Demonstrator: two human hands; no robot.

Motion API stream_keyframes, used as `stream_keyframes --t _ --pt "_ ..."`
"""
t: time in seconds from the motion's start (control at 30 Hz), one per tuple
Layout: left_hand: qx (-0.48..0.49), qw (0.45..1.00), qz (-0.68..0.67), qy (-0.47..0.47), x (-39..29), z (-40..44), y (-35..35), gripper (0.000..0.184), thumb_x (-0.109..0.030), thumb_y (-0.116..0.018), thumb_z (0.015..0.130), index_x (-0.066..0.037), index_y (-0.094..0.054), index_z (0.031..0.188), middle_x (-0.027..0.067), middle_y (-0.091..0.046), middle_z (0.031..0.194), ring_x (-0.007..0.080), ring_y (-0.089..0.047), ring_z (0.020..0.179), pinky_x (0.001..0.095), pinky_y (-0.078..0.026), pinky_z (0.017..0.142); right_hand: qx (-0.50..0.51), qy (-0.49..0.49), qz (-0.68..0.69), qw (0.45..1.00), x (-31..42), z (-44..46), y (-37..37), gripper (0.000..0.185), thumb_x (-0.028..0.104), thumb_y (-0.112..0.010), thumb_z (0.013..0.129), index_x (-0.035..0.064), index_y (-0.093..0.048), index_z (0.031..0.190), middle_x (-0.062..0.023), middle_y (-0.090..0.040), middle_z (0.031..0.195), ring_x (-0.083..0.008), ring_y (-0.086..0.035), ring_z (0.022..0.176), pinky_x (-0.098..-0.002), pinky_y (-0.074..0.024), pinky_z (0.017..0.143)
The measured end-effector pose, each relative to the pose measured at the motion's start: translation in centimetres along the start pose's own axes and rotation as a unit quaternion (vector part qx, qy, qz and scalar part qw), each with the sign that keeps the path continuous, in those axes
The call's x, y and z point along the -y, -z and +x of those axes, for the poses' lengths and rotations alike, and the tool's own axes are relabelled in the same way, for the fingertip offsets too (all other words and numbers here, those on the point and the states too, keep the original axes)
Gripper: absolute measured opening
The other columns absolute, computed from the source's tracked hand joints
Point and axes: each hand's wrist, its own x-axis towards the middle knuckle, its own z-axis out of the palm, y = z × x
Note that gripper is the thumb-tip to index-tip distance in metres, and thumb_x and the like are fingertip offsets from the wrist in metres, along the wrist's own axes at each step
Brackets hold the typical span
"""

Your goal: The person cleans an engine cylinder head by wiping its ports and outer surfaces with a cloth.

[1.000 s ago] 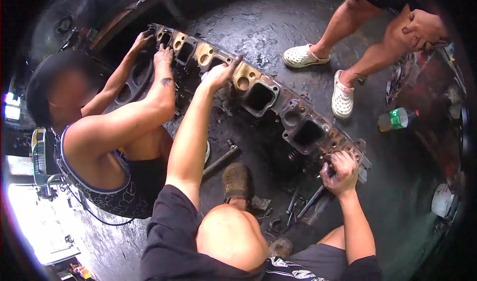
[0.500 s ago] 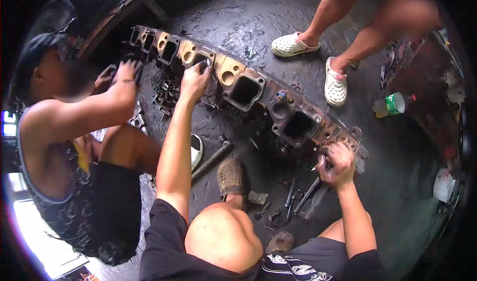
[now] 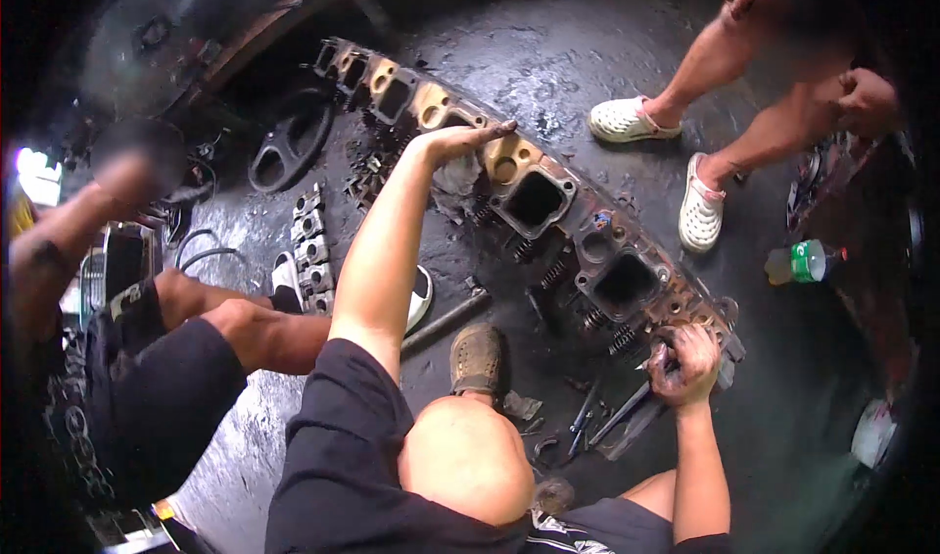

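Note:
A long, grimy engine cylinder head (image 3: pixel 586 229) with square ports lies diagonally across the floor, valve springs (image 3: pixel 555 265) showing along its near side. My left hand (image 3: pixel 458 143) rests flat over its middle, fingers stretched out toward the far edge. Under that hand hangs a greyish, crumpled piece (image 3: pixel 458 184), perhaps a rag. At the near right end, my right hand (image 3: pixel 688 363), black with grease, is curled closed beside the metal. A small pale tip shows at its left side, but what the fingers hold is hidden.
Near my foot lie a long bar (image 3: pixel 446 321) and several tools (image 3: pixel 619 417). A row of metal parts (image 3: pixel 311 250) and a steering wheel (image 3: pixel 291 143) are on the left. One person sits left; another, in white clogs (image 3: pixel 702 206), is opposite, near a green-labelled bottle (image 3: pixel 808 261).
My left hand has gone from curled at a port to flat and outstretched. The person on the left has leaned back and withdrawn their hands. My right hand stays at the near end.

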Motion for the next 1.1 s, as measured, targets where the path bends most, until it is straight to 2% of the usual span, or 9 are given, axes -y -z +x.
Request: stream_keyframes --t 0.07,0.23,0.47,0.53,0.67,0.7,0.87,0.9,1.1 --pt "-0.089 0.987 -0.035 0.129 -1.6 -1.1 -1.3 0.105 -0.086 -0.051 0.079 -0.014 -0.038 0.155 0.0190 -0.028 0.162 0.0293 -0.023 0.151 0.0406 -0.019 0.121 -0.010 0.001 0.001 1.000 -0.2 -0.2 -0.2 0.021 0.017 -0.066 0.071 0.0012 -0.066 0.084 -0.0136 -0.067 0.081 -0.0324 -0.065 0.078 -0.0424 -0.0484 0.078" --pt "-0.167 0.977 0.026 0.127 0.2 -0.1 -1.3 0.120 -0.089 -0.055 0.073 0.008 -0.047 0.143 0.0262 -0.046 0.149 0.0354 -0.041 0.141 0.0420 -0.032 0.116 -0.044 0.011 -0.049 0.998 -0.5 -0.9 -0.6 0.023 0.019 -0.066 0.073 0.0004 -0.066 0.085 -0.0153 -0.069 0.085 -0.0338 -0.066 0.083 -0.0443 -0.0487 0.083" --pt "-0.069 0.996 -0.055 -0.016 -0.6 -1.5 -1.5 0.100 -0.079 -0.051 0.086 0.000 -0.047 0.146 0.0232 -0.035 0.157 0.0290 -0.027 0.150 0.0363 -0.022 0.121 -0.078 0.041 -0.065 0.994 -0.1 -0.8 -0.8 0.025 0.021 -0.067 0.073 -0.0002 -0.066 0.087 -0.0153 -0.069 0.088 -0.0338 -0.066 0.086 -0.0450 -0.0479 0.088" --pt "-0.093 0.989 -0.084 0.074 -2.8 -2.3 -2.1 0.101 -0.079 -0.053 0.084 -0.002 -0.044 0.148 0.0217 -0.027 0.161 0.0267 -0.019 0.152 0.0346 -0.019 0.122 -0.027 0.013 -0.048 0.998 -0.3 -0.6 -0.6 0.025 0.020 -0.067 0.073 0.0002 -0.065 0.087 -0.0152 -0.069 0.089 -0.0335 -0.066 0.086 -0.0453 -0.0478 0.087" --pt "-0.110 0.982 0.097 0.120 0.7 -0.2 -0.5 0.102 -0.083 -0.064 0.072 0.001 -0.064 0.129 0.0244 -0.067 0.123 0.0306 -0.064 0.117 0.0376 -0.050 0.096 -0.016 0.004 -0.044 0.999 -1.0 -1.6 -0.7 0.024 0.020 -0.067 0.074 0.0004 -0.065 0.087 -0.0158 -0.068 0.088 -0.0343 -0.065 0.086 -0.0470 -0.0476 0.087" --pt "-0.207 0.965 0.147 0.072 2.6 0.0 -1.4 0.086 -0.075 -0.070 0.074 0.002 -0.071 0.113 0.0209 -0.073 0.109 0.0287 -0.069 0.102 0.0382 -0.052 0.090 -0.018 0.011 -0.043 0.999 -0.9 -1.1 -0.8 0.023 0.020 -0.067 0.074 0.0004 -0.065 0.087 -0.0161 -0.068 0.087 -0.0345 -0.065 0.086 -0.0474 -0.0476 0.087" --pt "-0.418 0.906 0.061 -0.038 3.8 -3.7 -2.0 0.042 -0.034 -0.072 0.090 -0.002 -0.069 0.118 0.0193 -0.073 0.109 0.0284 -0.068 0.103 0.0375 -0.051 0.093 -0.071 0.043 -0.089 0.993 -1.2 -1.7 -1.8 0.024 0.020 -0.066 0.078 0.0001 -0.069 0.091 -0.0170 -0.070 0.091 -0.0369 -0.065 0.090 -0.0496 -0.0460 0.097" --pt "-0.371 0.918 -0.134 -0.051 4.4 -4.6 -0.7 0.039 -0.032 -0.072 0.090 -0.006 -0.069 0.119 0.0149 -0.073 0.105 0.0229 -0.067 0.100 0.0360 -0.050 0.091 -0.068 0.036 -0.098 0.992 -1.2 -1.8 -1.7 0.024 0.021 -0.066 0.079 0.0000 -0.069 0.091 -0.0172 -0.070 0.093 -0.0372 -0.065 0.091 -0.0498 -0.0456 0.098" --pt "-0.571 0.820 0.026 0.003 2.7 -21.3 6.1 0.047 -0.035 -0.070 0.087 -0.010 -0.064 0.127 0.0219 -0.070 0.114 0.0348 -0.066 0.109 0.0408 -0.051 0.094 -0.052 0.073 -0.100 0.991 -2.2 -1.7 -1.8 0.024 0.020 -0.064 0.082 -0.0007 -0.066 0.095 -0.0179 -0.070 0.098 -0.0378 -0.065 0.092 -0.0503 -0.0479 0.092"
